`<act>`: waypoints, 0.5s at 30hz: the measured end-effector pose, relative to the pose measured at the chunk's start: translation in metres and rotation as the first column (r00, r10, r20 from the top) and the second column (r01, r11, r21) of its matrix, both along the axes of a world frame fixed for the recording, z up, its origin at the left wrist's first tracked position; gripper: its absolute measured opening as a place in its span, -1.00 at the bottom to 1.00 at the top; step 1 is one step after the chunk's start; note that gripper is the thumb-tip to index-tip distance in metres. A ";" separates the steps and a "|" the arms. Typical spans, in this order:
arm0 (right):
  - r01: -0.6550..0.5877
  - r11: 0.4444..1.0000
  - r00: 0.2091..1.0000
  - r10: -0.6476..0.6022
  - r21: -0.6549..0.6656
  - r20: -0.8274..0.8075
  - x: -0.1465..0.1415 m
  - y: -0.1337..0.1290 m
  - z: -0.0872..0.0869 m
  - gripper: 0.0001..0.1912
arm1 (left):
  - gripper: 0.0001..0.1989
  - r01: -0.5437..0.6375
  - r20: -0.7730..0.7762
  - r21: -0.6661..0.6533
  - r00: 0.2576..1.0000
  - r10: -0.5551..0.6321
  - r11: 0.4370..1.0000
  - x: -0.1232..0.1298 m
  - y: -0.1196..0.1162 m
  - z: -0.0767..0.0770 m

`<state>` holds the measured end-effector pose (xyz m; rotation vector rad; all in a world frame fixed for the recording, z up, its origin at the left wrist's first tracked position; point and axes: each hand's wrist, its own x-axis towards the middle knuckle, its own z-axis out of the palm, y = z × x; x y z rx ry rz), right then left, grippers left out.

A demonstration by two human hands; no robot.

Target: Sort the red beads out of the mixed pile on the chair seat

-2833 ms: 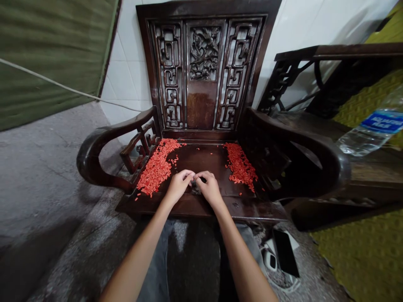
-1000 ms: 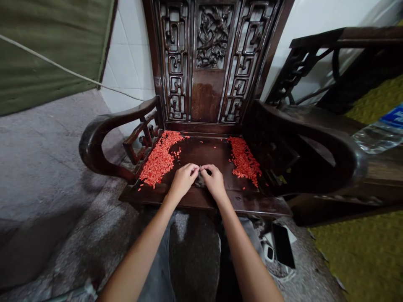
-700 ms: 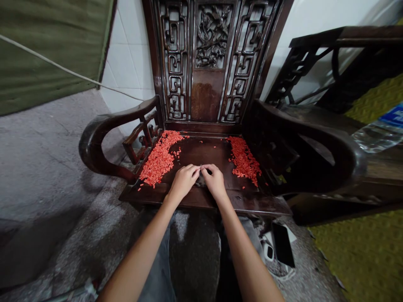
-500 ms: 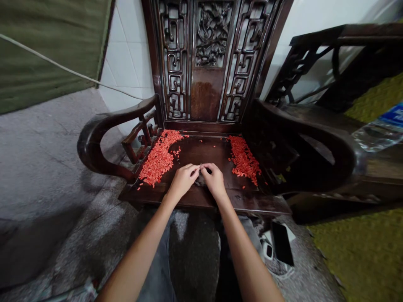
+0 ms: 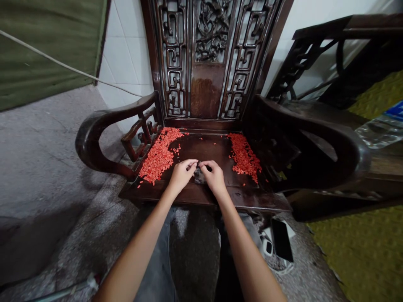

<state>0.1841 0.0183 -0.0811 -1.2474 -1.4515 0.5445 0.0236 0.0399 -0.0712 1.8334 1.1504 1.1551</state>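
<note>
My left hand is closed in a pinch over the middle of the dark wooden seat. Facing it, my right hand also pinches thumb and finger together. Whatever either hand holds is too small to make out. A narrow gap separates the fingertips. Small dark bits lie on the seat between and below the hands. To the left spreads a pile of small red pieces; a second red pile lies to the right. A few loose red pieces are scattered near the back.
Curved armrests flank the seat, below a carved backrest. A plastic bottle lies at the far right. On the floor at lower right are a black phone and a small white case.
My hands have parted slightly at the fingertips, where they were touching or nearly so. More of the dark bits between them shows. The view has shifted a little.
</note>
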 end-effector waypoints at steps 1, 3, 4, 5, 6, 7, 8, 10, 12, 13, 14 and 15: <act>-0.007 1.000 1.000 0.007 0.000 0.009 0.000 0.000 0.001 -0.80 | -0.71 0.013 0.024 -0.025 1.000 -0.013 1.000 0.000 0.001 -0.001; -0.021 1.000 0.999 0.021 0.002 0.027 -0.001 -0.001 0.003 -0.80 | -0.71 0.043 0.069 -0.054 0.997 -0.039 0.998 -0.001 0.002 -0.003; -0.030 1.000 0.999 0.029 0.003 0.036 -0.001 -0.002 0.003 -0.81 | -0.71 0.055 0.089 -0.061 0.995 -0.049 0.997 -0.001 0.002 -0.003; -0.037 0.999 0.998 0.036 0.004 0.044 -0.001 -0.002 0.004 -0.81 | -0.71 0.064 0.106 -0.063 0.993 -0.057 0.996 -0.001 0.003 -0.003; -0.041 0.999 0.998 0.041 0.003 0.053 -0.002 -0.002 0.005 -0.81 | -0.72 0.068 0.121 -0.062 0.991 -0.060 0.996 -0.001 0.003 -0.003; -0.045 0.999 0.997 0.045 0.001 0.060 -0.002 -0.002 0.005 -0.81 | -0.73 0.071 0.132 -0.061 0.989 -0.062 0.996 -0.001 0.003 -0.003; -0.046 0.999 0.997 0.046 0.000 0.064 -0.002 -0.002 0.005 -0.81 | -0.73 0.071 0.139 -0.059 0.988 -0.062 0.996 -0.001 0.003 -0.002; -0.046 0.999 0.997 0.046 0.001 0.060 -0.002 -0.003 0.006 -0.81 | -0.75 0.066 0.144 -0.061 0.988 -0.057 0.996 -0.001 0.003 -0.002; -0.047 0.999 0.998 0.046 0.003 0.052 -0.002 -0.003 0.006 -0.81 | -0.75 0.060 0.147 -0.068 0.988 -0.049 0.996 -0.001 0.004 -0.002; -0.047 0.999 0.998 0.046 0.003 0.050 -0.002 -0.003 0.006 -0.82 | -0.75 0.059 0.148 -0.070 0.988 -0.048 0.996 -0.001 0.004 -0.002; -0.048 0.999 0.998 0.048 0.003 0.049 -0.002 -0.003 0.006 -0.82 | -0.75 0.059 0.148 -0.071 0.988 -0.048 0.996 -0.001 0.004 -0.003; -0.051 0.999 0.998 0.051 0.002 0.048 -0.002 -0.003 0.006 -0.82 | -0.75 0.060 0.147 -0.071 0.988 -0.049 0.996 -0.002 0.004 -0.003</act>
